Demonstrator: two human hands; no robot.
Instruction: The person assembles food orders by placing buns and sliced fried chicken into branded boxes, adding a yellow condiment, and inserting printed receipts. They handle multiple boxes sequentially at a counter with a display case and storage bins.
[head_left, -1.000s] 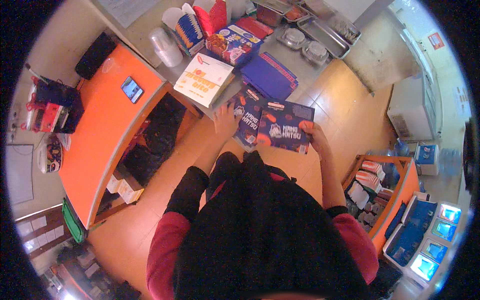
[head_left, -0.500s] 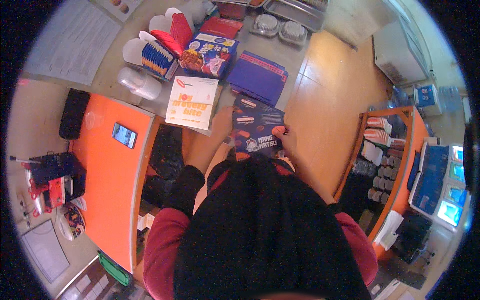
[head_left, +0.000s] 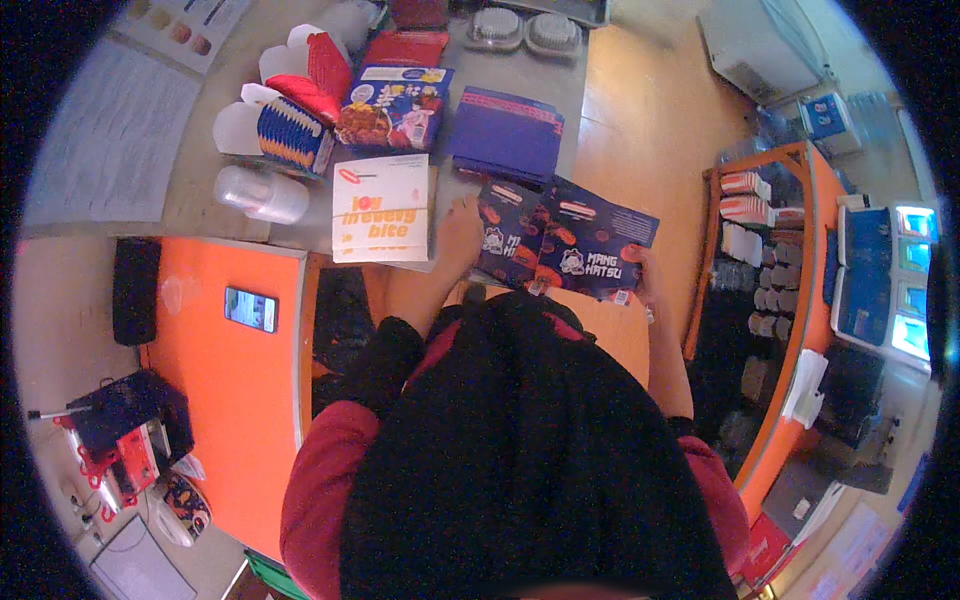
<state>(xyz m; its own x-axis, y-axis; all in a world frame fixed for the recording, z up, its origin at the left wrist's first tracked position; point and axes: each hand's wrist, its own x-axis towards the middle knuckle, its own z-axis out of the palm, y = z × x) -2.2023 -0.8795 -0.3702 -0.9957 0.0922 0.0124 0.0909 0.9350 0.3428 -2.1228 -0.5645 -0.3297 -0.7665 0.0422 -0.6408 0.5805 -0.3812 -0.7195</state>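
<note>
Two dark navy sheets printed with orange pictures overlap in front of me at the counter's near edge. My left hand has its fingers closed at the left edge of the left printed sheet. Pinched by its right edge, the right printed sheet is in my right hand. Just beyond them lies a stack of purple-blue folded cartons. White paper bags with orange lettering are stacked beside my left hand. Behind the bags stands a blue box with food pictures.
Nested blue takeout boxes, red takeout boxes and clear plastic cups stand at the counter's left. Clear lidded containers sit at the back. A phone lies on the orange counter. An orange-edged shelf stands right.
My right hand has moved right with one printed sheet, so two overlapping sheets now show side by side. My left hand stays by the left sheet's edge. The whole view has turned slightly.
</note>
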